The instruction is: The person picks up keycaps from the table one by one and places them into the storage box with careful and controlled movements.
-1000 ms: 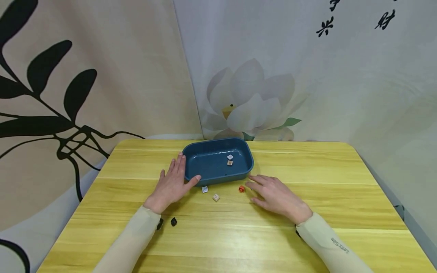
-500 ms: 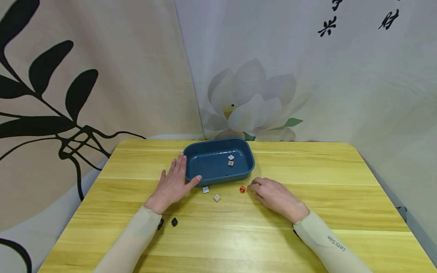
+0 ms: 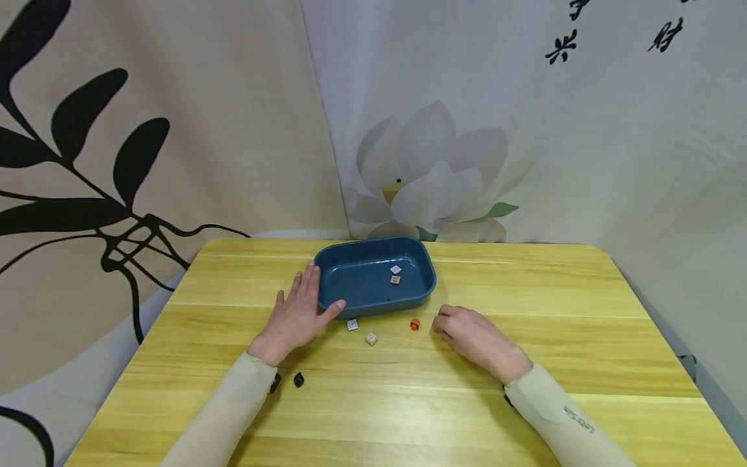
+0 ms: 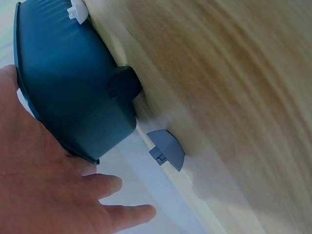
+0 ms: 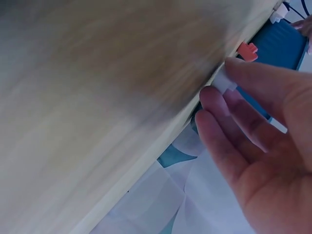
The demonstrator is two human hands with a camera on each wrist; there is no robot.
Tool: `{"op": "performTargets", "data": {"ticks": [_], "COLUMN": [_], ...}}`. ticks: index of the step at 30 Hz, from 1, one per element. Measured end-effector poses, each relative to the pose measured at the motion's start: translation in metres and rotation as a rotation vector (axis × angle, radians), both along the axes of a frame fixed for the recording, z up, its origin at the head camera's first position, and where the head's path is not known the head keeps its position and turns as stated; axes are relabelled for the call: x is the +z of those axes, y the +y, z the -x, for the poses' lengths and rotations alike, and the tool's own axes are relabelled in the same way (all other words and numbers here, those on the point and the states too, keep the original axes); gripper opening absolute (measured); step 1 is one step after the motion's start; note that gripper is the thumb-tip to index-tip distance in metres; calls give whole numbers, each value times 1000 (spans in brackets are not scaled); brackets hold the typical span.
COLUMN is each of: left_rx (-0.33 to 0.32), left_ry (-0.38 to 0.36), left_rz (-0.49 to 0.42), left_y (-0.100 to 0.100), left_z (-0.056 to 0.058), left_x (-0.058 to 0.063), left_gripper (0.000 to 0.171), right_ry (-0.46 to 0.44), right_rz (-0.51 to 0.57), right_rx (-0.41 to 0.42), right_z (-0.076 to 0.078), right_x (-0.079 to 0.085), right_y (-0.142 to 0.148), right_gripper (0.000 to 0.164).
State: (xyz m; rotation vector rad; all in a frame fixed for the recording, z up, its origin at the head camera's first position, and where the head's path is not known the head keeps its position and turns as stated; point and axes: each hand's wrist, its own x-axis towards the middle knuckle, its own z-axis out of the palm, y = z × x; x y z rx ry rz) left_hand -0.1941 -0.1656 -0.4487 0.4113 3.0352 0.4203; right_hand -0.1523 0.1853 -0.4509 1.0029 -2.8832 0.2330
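Observation:
A dark blue rectangular tray (image 3: 350,300) stands on the wooden table with two small square pieces (image 3: 395,279) inside. My left hand (image 3: 292,323) rests spread at its left front corner, fingertips on the left wall and thumb by the front rim. My right hand (image 3: 475,337) is low over the table, right of a small red piece (image 3: 415,324). In the right wrist view its thumb and fingers pinch a small whitish piece (image 5: 223,82), mostly hidden; its kind cannot be made out. A white piece (image 3: 352,325) and a beige one (image 3: 371,338) lie before the tray.
A small black piece (image 3: 299,379) lies beside the left forearm. The left wrist view shows a grey piece (image 4: 166,146) and a dark one (image 4: 126,83) near the tray. A printed cloth (image 3: 262,130) hangs behind the table's far edge.
My right hand has drawn slightly back from the red piece, and its fingers have come together on the small whitish piece. The left hand and tray have stayed in place.

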Motion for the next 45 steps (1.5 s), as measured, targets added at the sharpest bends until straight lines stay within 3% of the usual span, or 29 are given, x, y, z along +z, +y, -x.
{"op": "performTargets", "data": {"ticks": [7,25,45], "left_rx": [-1,1,-2], "left_ry": [4,-2,-2], "left_rz": [0,-4,-10], "left_y": [-1,-1,0], "left_z": [-1,-1,-2], "left_x": [0,0,0], "left_gripper": [104,105,105], "right_ry": [26,201,235], "right_rz": [65,249,365], "right_rx": [-18,-20,-38], "right_z": [-4,-7,4], "right_x": [5,27,44], "right_y": [5,4,-16], "right_gripper": [9,18,19]}}
